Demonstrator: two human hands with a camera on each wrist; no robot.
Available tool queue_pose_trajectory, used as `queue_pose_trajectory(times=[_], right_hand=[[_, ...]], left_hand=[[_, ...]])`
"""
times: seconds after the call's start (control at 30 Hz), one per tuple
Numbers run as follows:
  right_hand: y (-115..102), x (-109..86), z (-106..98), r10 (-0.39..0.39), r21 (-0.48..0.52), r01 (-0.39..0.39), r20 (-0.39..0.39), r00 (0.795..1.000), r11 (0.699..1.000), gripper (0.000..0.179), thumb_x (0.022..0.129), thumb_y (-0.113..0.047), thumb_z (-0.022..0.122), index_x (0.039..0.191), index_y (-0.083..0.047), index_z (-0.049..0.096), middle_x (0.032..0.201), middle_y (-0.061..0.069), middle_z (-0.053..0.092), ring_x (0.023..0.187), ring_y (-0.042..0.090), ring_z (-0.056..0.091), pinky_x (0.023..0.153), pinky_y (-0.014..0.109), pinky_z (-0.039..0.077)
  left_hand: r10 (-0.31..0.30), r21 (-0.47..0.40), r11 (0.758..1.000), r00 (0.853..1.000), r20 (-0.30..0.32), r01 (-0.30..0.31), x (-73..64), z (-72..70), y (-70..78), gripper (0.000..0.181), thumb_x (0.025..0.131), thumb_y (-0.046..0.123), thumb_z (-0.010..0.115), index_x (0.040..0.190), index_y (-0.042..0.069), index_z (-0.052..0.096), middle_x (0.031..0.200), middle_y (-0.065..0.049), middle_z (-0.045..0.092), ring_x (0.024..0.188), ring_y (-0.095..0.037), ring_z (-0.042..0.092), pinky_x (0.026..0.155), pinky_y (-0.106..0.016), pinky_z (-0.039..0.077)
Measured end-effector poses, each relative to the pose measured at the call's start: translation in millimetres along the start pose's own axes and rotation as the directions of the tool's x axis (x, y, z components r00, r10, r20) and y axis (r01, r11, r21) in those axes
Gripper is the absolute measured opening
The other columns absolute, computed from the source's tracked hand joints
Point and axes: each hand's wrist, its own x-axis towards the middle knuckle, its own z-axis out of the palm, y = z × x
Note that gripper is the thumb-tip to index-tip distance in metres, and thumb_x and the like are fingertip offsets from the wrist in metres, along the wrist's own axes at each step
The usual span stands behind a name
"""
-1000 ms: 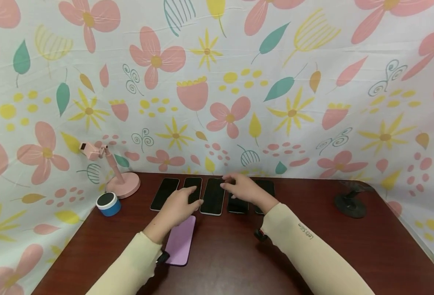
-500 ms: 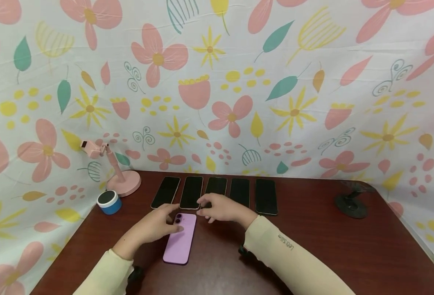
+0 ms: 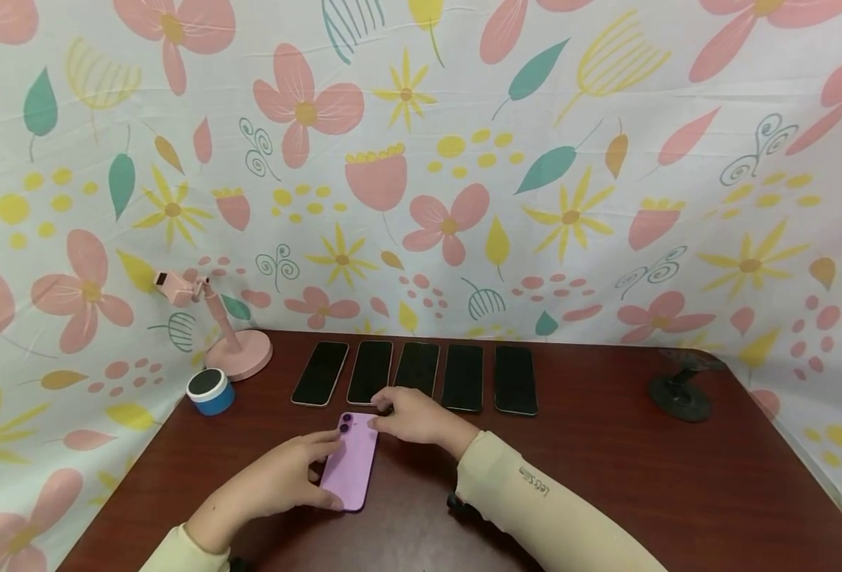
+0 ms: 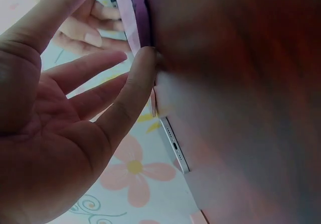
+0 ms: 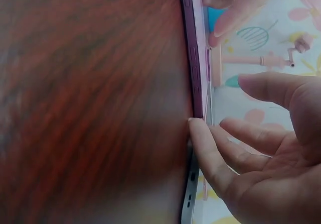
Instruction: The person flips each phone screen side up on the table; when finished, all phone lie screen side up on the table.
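A purple phone [image 3: 357, 465] lies back up on the table, its camera lenses at the far left corner. My left hand [image 3: 274, 481] is at its near left side; in the left wrist view, one fingertip [image 4: 146, 58] touches the phone's edge. At the far right corner is my right hand [image 3: 412, 417]. In the right wrist view, a fingertip [image 5: 196, 126] of it meets the corner of the purple phone [image 5: 193, 58], with the other fingers spread apart. Neither hand visibly wraps round the phone. Behind stands a row of black-screened phones [image 3: 462, 377], one partly hidden by my right hand.
A pink phone stand [image 3: 238, 353] and a blue and white round speaker-like object [image 3: 210, 392] are at the table's left edge. A black stand [image 3: 680, 397] is at the far right. A flowered cloth [image 3: 449, 270] hangs behind the brown table [image 3: 607, 477].
Both hands have left the row of dark phones and come nearer to the purple phone, the left one down and leftward. The row's middle phones now lie slightly farther back.
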Motion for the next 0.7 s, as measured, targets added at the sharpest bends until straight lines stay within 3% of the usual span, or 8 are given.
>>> queue_pose_trajectory(times=[0.1, 0.2, 0.47, 0.7], right_hand=[[-2.1, -0.7, 2.9, 0.004, 0.005, -0.004, -0.011, 1.000, 1.000, 0.045, 0.101, -0.029, 0.073, 0.138, -0.004, 0.067, 0.133, 0.014, 0.074, 0.117, 0.026, 0.072, 0.103, 0.046, 0.059], [-3.4, -1.6, 5.4, 0.002, 0.000, -0.002, -0.024, 1.000, 1.000, 0.045, 0.100, -0.029, 0.074, 0.136, -0.003, 0.068, 0.131, 0.014, 0.075, 0.118, 0.027, 0.072, 0.105, 0.046, 0.058], [-4.8, -1.9, 7.9, -0.016, -0.029, 0.015, -0.051, 0.999, 0.999, 0.041, 0.100, -0.028, 0.074, 0.131, -0.001, 0.072, 0.124, 0.014, 0.077, 0.112, 0.025, 0.073, 0.102, 0.045, 0.060], [-5.4, -1.3, 8.2, 0.003, -0.038, -0.006, -0.072, 0.997, 0.999, 0.040, 0.105, -0.032, 0.062, 0.128, -0.002, 0.074, 0.122, 0.013, 0.078, 0.107, 0.022, 0.072, 0.101, 0.046, 0.060]], left_hand=[[0.026, 0.111, 0.994, 0.999, -0.026, -0.023, -3.6, 4.5, 2.7, 0.086, 0.076, 0.046, 0.096, 0.144, 0.003, 0.067, 0.157, -0.023, 0.057, 0.126, -0.033, 0.065, 0.099, -0.047, 0.059], [0.060, 0.192, 0.980, 0.997, -0.053, -0.049, -5.0, 8.4, 4.2, 0.081, 0.074, 0.048, 0.096, 0.139, 0.007, 0.072, 0.153, -0.021, 0.062, 0.129, -0.035, 0.061, 0.101, -0.049, 0.056], [0.068, 0.231, 0.972, 0.995, -0.072, -0.049, -4.1, 12.1, 2.9, 0.076, 0.073, 0.044, 0.097, 0.136, 0.010, 0.074, 0.153, -0.019, 0.063, 0.119, -0.026, 0.061, 0.095, -0.040, 0.057], [0.150, 0.281, 0.952, 0.986, -0.072, -0.124, -5.0, 11.7, 0.0, 0.074, 0.075, 0.044, 0.097, 0.136, 0.008, 0.075, 0.151, -0.020, 0.064, 0.116, -0.027, 0.063, 0.093, -0.036, 0.057]])
